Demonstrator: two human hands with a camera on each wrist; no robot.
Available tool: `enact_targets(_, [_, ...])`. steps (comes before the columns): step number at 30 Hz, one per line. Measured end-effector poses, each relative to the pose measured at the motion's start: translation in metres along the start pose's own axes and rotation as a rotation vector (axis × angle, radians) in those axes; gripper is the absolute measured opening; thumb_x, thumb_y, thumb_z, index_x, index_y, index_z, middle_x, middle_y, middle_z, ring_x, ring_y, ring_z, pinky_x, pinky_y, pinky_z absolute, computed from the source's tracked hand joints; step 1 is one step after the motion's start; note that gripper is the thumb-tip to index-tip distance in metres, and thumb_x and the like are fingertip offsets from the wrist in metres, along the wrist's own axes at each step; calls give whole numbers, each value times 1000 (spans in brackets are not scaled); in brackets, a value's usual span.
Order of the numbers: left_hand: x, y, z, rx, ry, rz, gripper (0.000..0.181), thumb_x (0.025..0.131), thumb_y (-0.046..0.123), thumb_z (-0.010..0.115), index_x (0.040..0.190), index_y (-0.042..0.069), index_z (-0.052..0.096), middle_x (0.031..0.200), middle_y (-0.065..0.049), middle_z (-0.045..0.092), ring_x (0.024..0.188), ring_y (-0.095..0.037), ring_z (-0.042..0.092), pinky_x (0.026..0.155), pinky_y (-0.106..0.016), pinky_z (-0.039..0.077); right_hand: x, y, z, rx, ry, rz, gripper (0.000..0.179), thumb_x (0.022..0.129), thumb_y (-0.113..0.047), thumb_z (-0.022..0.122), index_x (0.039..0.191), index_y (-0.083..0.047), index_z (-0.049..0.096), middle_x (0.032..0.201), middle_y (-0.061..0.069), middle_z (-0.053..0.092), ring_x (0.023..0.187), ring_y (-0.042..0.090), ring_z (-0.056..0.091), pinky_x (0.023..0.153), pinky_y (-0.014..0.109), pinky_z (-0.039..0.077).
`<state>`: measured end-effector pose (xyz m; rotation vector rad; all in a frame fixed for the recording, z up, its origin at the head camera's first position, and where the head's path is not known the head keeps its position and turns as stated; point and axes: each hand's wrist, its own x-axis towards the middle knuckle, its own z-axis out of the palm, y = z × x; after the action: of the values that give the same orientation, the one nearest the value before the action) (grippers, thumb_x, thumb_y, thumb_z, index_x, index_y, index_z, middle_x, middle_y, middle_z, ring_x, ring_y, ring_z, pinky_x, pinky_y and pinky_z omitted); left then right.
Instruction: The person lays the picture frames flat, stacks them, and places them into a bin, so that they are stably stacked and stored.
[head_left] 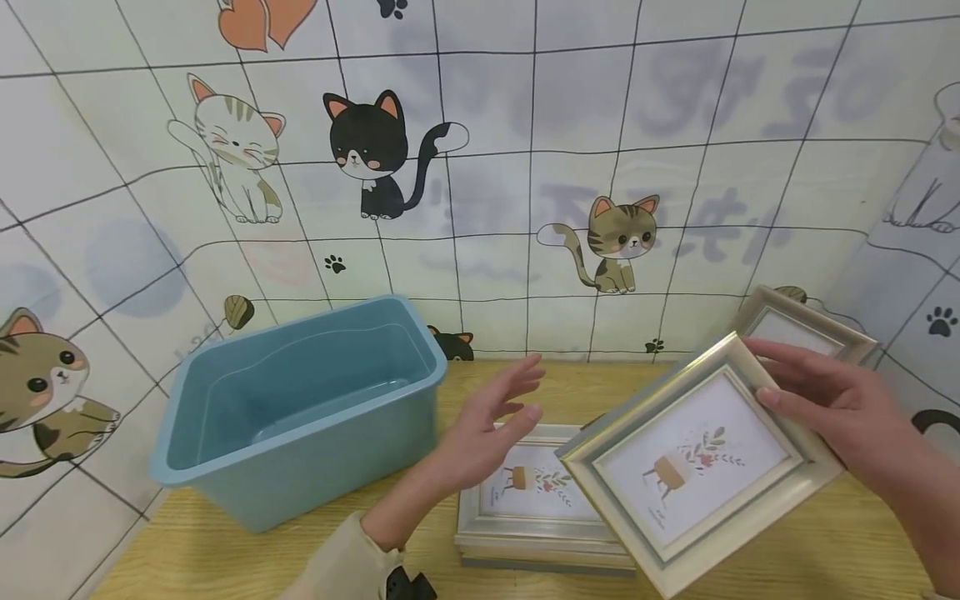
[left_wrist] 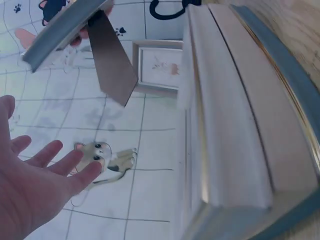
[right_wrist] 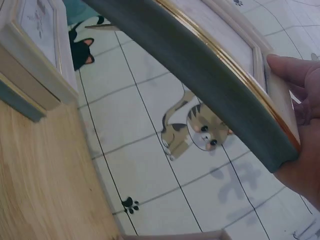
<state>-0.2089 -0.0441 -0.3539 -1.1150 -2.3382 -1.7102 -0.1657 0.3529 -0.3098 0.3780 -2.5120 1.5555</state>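
My right hand grips a picture frame by its upper right edge, thumb on the front. The frame has a cream and gold border and a print of a potted plant; it is tilted and raised above the table. In the left wrist view its grey back stand sticks out. My left hand hovers with fingers spread, holding nothing, over the left part of a stack of similar picture frames. The held frame overlaps the stack's right side in the head view.
A blue plastic bin stands on the wooden table at the left. Behind my right hand, another picture frame leans at the back right. A cloth printed with cats hangs behind everything.
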Motion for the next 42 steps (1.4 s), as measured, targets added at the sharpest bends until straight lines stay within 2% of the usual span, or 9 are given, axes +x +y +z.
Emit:
enact_targets(3, [0, 10, 1, -60, -52, 63, 56, 109, 25, 52, 161, 18, 33, 157, -4, 44, 142, -22, 44, 113, -47, 40, 7, 0, 17, 139, -86, -69, 59, 101, 9, 55, 152, -22, 53, 112, -5, 73, 82, 18, 72, 58, 40, 60])
enact_targets(7, [4, 24, 3, -78, -105, 113, 60, 109, 37, 49, 162, 19, 29, 159, -3, 42, 142, -23, 44, 112, -46, 40, 15, -3, 39, 321, -243, -214, 61, 99, 19, 48, 151, -13, 53, 119, 2, 72, 87, 18, 73, 62, 38, 61])
enact_targets(11, [8, 34, 6, -83, -157, 110, 66, 108, 48, 47, 164, 23, 24, 160, -2, 40, 142, -23, 45, 111, -43, 42, 22, -8, 57, 434, -379, -345, 62, 96, 25, 43, 150, -4, 51, 125, 7, 71, 94, 19, 73, 66, 35, 61])
enact_targets(14, [8, 38, 8, -96, -198, 92, 68, 107, 50, 47, 165, 25, 21, 161, -3, 38, 143, -20, 43, 111, -42, 41, 25, -12, 68, 447, -413, -390, 60, 95, 25, 44, 149, -1, 51, 130, 8, 69, 99, 20, 73, 69, 34, 61])
enact_targets(20, [7, 38, 9, -121, -306, 104, 72, 106, 55, 46, 165, 25, 18, 164, -1, 33, 141, -16, 44, 111, -39, 41, 29, -18, 81, 407, -404, -422, 58, 96, 23, 47, 149, -1, 51, 136, 6, 66, 108, 19, 71, 73, 33, 61])
enact_targets(25, [6, 37, 9, -216, -404, 40, 71, 105, 53, 49, 165, 34, 15, 153, -7, 44, 126, -12, 57, 86, -35, 58, 31, -14, 87, 422, -383, -476, 58, 95, 24, 46, 148, 0, 52, 136, 7, 66, 110, 19, 70, 74, 31, 60])
enact_targets(28, [5, 36, 8, -266, -419, 2, 68, 107, 45, 51, 164, 39, 15, 145, -8, 51, 118, -11, 62, 75, -37, 61, 31, -10, 89, 435, -365, -491, 59, 94, 25, 46, 148, 1, 52, 135, 8, 66, 108, 18, 70, 74, 31, 60])
enact_targets(34, [3, 30, 8, -334, -420, -25, 67, 108, 36, 52, 164, 41, 16, 153, -3, 41, 106, -12, 68, 74, -40, 61, 31, -10, 90, 410, -324, -469, 60, 93, 26, 48, 147, 0, 53, 134, 7, 67, 101, 17, 71, 72, 30, 60])
enact_targets(42, [2, 28, 6, -354, -430, -31, 69, 107, 34, 54, 164, 39, 16, 147, -6, 49, 106, -11, 69, 77, -40, 61, 28, -16, 88, 349, -299, -380, 56, 96, 21, 50, 146, -3, 55, 132, 0, 69, 97, 15, 72, 72, 30, 59])
